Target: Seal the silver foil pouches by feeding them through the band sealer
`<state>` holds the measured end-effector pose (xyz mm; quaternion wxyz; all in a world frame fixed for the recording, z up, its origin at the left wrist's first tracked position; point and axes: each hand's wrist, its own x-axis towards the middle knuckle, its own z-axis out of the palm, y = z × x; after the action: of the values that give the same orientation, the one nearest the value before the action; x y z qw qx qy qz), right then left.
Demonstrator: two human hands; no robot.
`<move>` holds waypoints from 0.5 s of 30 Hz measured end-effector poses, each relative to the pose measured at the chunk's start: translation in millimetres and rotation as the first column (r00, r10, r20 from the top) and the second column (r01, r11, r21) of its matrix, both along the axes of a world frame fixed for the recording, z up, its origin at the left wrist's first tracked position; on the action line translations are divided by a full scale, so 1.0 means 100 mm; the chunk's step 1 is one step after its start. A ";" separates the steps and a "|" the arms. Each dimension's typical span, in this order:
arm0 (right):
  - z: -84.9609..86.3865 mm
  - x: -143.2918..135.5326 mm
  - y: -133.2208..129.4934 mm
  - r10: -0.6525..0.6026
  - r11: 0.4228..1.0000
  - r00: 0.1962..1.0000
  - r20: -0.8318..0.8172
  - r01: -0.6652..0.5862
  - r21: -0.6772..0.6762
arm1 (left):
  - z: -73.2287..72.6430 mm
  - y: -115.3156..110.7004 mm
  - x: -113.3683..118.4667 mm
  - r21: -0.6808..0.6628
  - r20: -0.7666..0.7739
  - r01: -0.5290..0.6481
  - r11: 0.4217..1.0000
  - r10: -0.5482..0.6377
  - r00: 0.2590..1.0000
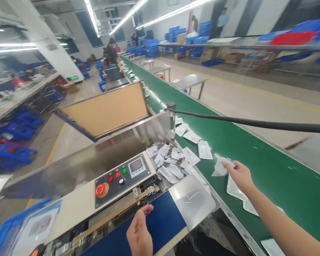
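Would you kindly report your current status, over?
Right hand gripping white packet over green conveyor; left hand above blue belt, nothing visible held; black cable crosses conveyor.

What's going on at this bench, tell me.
The right hand holds a small white packet over the green conveyor belt, where more white packets lie. The left hand is by the blue belt of a machine with a control panel, holding nothing visible. A pile of packets sits between machine and conveyor.
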<state>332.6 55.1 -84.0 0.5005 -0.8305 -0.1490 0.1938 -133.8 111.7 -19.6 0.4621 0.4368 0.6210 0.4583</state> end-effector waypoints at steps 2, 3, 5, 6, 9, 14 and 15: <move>0.31 0.12 -0.42 -0.056 0.998 0.997 0.061 0.056 0.004 | 0.06 0.04 0.39 0.049 0.031 0.192 0.980 -0.193 0.981; 0.47 0.19 -0.65 -0.094 0.996 0.992 0.083 0.092 0.022 | 0.10 0.04 0.60 0.073 0.042 0.295 0.953 -0.299 0.953; 0.77 0.30 -1.14 -0.197 0.972 0.978 0.074 0.185 0.144 | 0.21 -0.02 1.05 0.117 0.061 0.496 0.861 -0.504 0.861; 0.89 0.35 -1.40 -0.248 0.945 0.968 0.045 0.232 0.229 | 0.26 -0.09 1.27 0.140 0.071 0.581 0.802 -0.593 0.802; 1.12 0.47 -2.19 -0.370 0.814 0.927 -0.055 0.352 0.463 | 0.37 -0.37 1.88 0.201 0.102 0.770 0.605 -0.795 0.598; 0.87 0.43 -3.55 -0.659 0.640 0.742 -0.122 0.639 0.426 | 0.21 -0.97 2.56 0.182 0.048 0.961 0.207 -0.978 0.202; 0.72 0.35 -3.78 -0.716 0.613 0.685 -0.138 0.710 0.346 | 0.13 -1.08 2.64 0.159 0.032 0.976 0.147 -0.989 0.144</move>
<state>368.1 -322.9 -12.2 0.6828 -0.7114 0.1554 -0.0588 130.6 4.2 -6.2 0.6651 0.7277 0.1316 0.1039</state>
